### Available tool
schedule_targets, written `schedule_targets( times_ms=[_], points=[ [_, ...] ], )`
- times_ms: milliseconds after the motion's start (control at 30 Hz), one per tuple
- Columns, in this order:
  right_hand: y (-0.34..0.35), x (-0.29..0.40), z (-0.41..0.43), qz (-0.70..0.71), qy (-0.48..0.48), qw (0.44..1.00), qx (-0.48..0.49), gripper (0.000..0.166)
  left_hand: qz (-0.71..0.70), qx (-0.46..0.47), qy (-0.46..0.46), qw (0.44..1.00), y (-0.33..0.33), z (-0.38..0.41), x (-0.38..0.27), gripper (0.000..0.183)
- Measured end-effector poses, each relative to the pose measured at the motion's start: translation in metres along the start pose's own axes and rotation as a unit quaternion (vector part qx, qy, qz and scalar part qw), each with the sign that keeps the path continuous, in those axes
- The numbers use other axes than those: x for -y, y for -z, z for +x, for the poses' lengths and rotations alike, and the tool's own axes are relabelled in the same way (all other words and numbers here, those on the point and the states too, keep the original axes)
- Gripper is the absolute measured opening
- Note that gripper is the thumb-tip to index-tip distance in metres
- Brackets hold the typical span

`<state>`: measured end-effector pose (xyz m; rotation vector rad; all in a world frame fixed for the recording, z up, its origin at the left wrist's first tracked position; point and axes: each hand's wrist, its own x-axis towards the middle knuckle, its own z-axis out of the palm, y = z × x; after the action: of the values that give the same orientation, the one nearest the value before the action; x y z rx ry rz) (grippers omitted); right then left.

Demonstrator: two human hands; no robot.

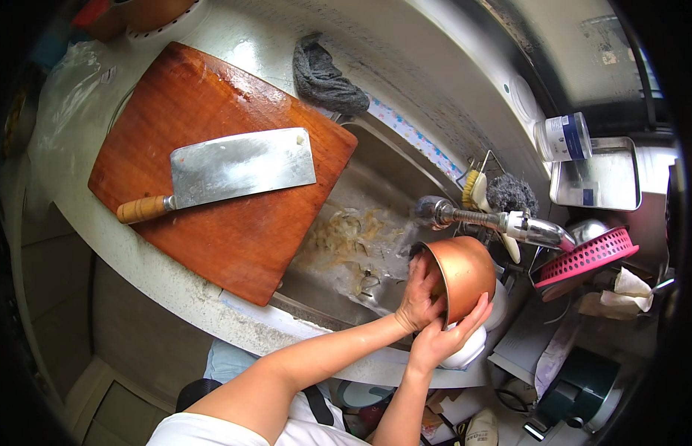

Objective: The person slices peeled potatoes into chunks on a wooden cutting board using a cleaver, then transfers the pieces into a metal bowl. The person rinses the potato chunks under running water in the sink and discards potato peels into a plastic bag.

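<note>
A copper-coloured metal bowl [469,273] is tilted on its side over the right part of the steel sink [379,161], below the faucet head [433,212]. My left hand [421,292] reaches into its mouth, fingers partly hidden inside. From below, my right hand [454,334] supports the bowl's outside and rim, fingers spread along the wall. Water and pale yellowish scraps [346,231] lie on the sink bottom. Left of the sink, a cleaver [245,167] with a wooden handle rests on a wooden cutting board [212,234] that overlaps the sink's edge.
A grey cloth [329,83] lies behind the board. Beyond the faucet are a yellow-bristled brush [469,187], a dark scouring pad [511,193], a pink perforated basket [588,259], a glass jar [563,137] and a metal tray [624,178]. A white bowl [466,351] stands beside my right hand.
</note>
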<state>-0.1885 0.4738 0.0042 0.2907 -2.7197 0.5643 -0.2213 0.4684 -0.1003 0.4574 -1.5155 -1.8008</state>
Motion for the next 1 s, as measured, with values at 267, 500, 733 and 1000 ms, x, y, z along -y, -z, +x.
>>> schedule_targets(
  times_ms=[267,500,733,1000],
  points=[
    [0.018,0.013,-0.001,-0.023,0.011,0.999,-0.02,0.063,-0.045,-0.001,0.012,0.999,-0.008,-0.005,-0.02,0.055],
    [0.023,0.011,0.002,-0.053,0.026,0.998,-0.025,0.064,-0.074,0.003,0.03,0.997,-0.016,-0.005,-0.026,0.054],
    [0.025,0.018,0.003,-0.064,0.024,0.998,-0.017,0.064,-0.101,-0.008,0.061,0.993,-0.017,-0.006,-0.031,0.054],
    [0.026,0.02,0.007,-0.079,0.031,0.996,-0.013,0.063,-0.079,0.011,0.053,0.995,-0.022,-0.005,-0.029,0.055]
  ],
)
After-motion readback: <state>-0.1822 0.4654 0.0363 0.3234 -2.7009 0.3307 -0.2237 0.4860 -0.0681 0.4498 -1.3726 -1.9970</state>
